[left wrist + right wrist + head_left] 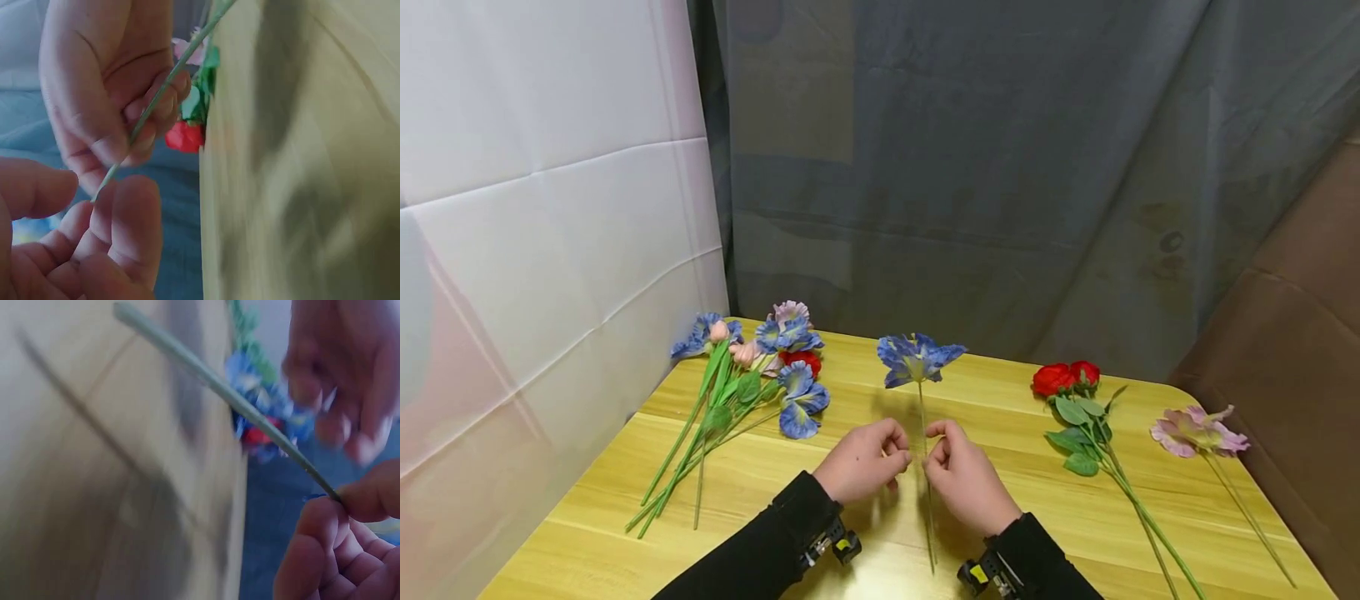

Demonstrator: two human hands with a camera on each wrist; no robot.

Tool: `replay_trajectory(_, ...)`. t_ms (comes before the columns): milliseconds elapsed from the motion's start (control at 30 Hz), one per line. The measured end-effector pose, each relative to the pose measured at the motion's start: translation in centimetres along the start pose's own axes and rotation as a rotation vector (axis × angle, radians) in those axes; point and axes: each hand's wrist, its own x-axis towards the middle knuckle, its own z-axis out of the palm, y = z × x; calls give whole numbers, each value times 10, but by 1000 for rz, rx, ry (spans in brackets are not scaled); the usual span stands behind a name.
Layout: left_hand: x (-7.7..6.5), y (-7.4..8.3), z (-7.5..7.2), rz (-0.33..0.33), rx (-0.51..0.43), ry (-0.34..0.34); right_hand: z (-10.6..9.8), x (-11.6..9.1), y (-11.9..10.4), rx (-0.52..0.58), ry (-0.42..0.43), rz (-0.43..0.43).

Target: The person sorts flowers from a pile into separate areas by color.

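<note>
A blue artificial flower [917,360] stands nearly upright between the two hands, its bloom at the top. My right hand [964,479] pinches its thin green stem [219,387] between thumb and fingertips, and the lower stem slopes down over the table. My left hand [863,460] is just left of the stem with loosely bent fingers. In the left wrist view, a gap shows between the left thumb [37,187] and fingers; the right wrist view shows that hand apart from the stem.
On the table's left lies a pile of flowers: blue blooms [797,400], pink buds [718,332] and a red bloom [802,361], with green stems. To the right lie red roses [1054,380] and a pale purple flower [1198,432]. A grey curtain [962,183] hangs behind the wooden table [587,508].
</note>
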Motion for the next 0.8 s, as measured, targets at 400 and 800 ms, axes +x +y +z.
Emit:
replay_trajectory(400, -12, -18, -13, 4, 191, 21, -40, 4, 52, -122, 7, 158)
replay_trajectory(800, -19, -22, -24, -1, 222, 36, -63, 14, 82, -233, -35, 249)
